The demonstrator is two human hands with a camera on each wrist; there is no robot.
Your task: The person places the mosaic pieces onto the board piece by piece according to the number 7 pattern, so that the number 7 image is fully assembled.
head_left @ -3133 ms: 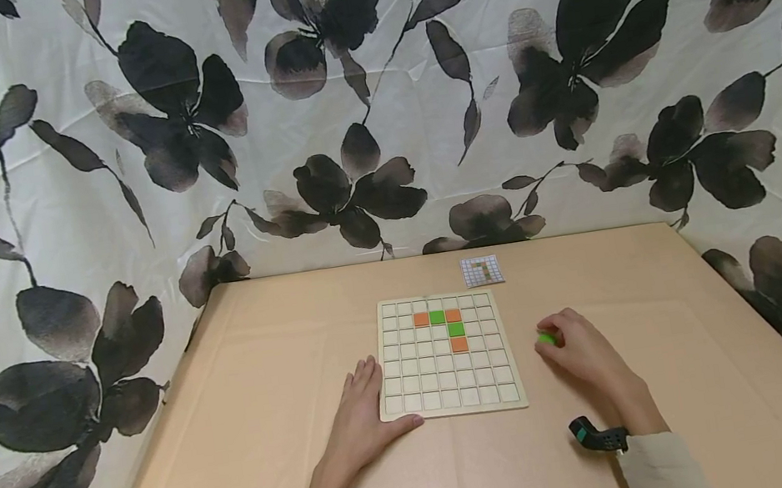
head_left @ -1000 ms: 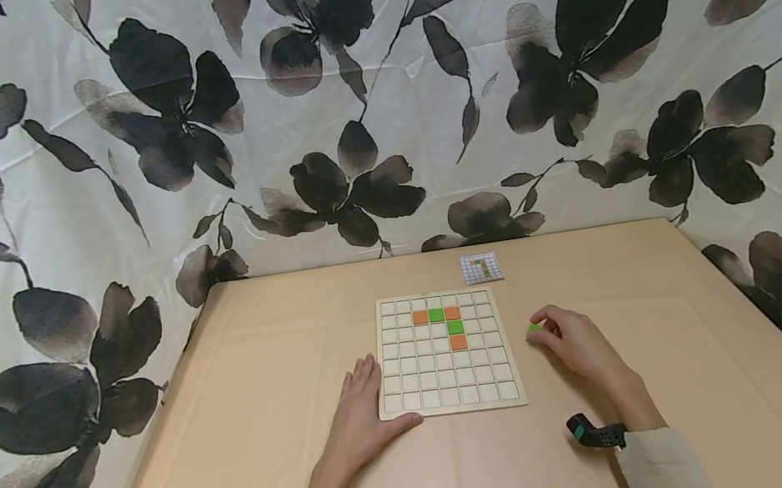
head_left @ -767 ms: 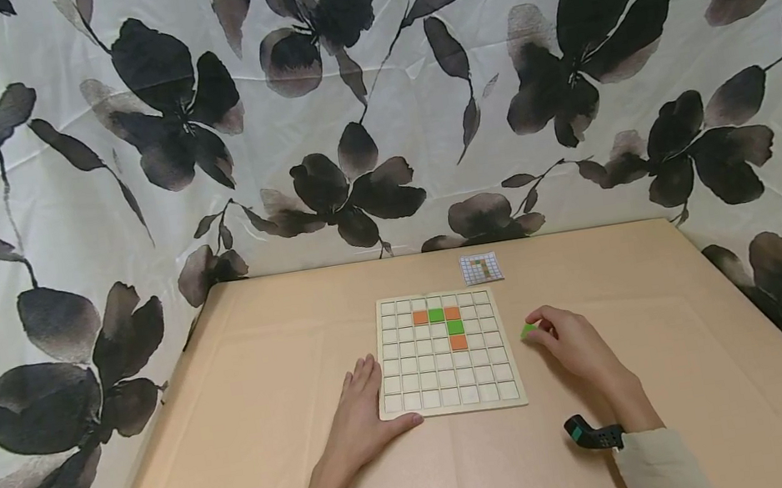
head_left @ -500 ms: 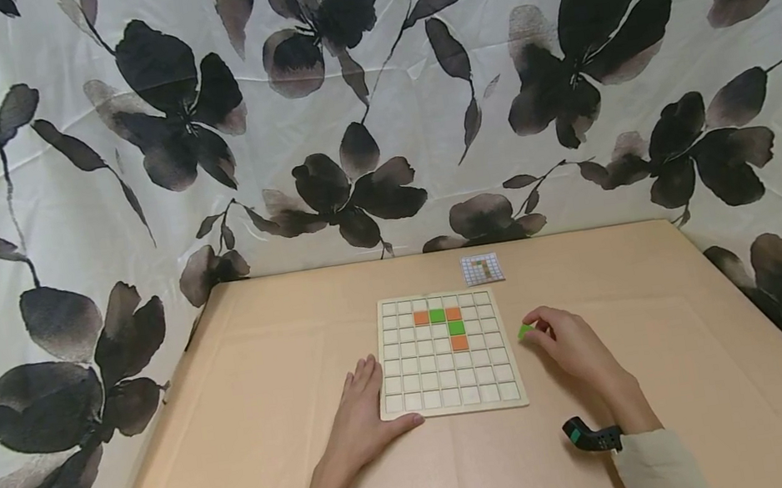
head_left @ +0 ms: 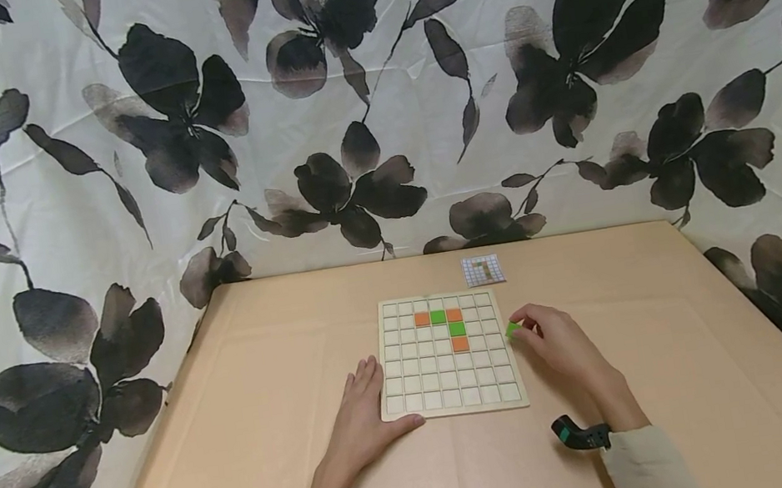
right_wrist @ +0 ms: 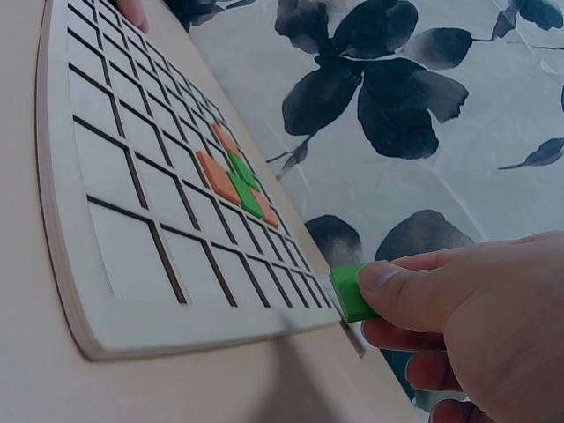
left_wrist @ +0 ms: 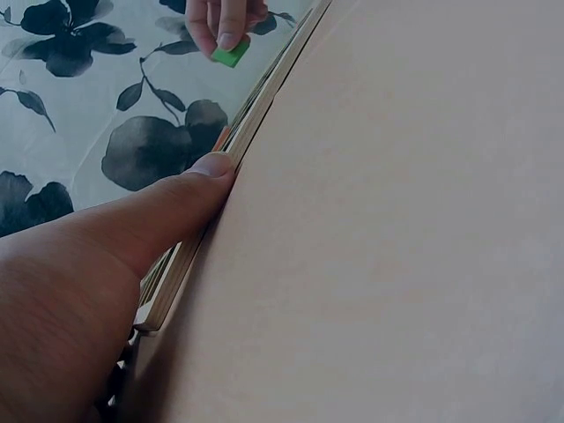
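Observation:
A pale wooden grid board (head_left: 450, 387) lies on the table, with orange and green square tiles set in several of its cells. My left hand (head_left: 359, 413) rests along the board's left side, thumb on its near edge; in the left wrist view the thumb (left_wrist: 189, 198) presses that edge. Between thumb and fingers, my right hand (head_left: 561, 341) pinches a loose green tile (head_left: 512, 329) just off the board's right edge. The right wrist view shows this green tile (right_wrist: 352, 293) held above the table, near the board's rim.
A small card (head_left: 483, 271) printed with a coloured grid pattern lies behind the board. The light wood table (head_left: 282, 328) ends at a floral curtain (head_left: 445, 101) at the back and sides. Each wrist wears a black band (head_left: 581, 432).
My right hand has moved left with the green tile, from well right of the board to close by its right edge. The left hand and the tiles on the board stay put.

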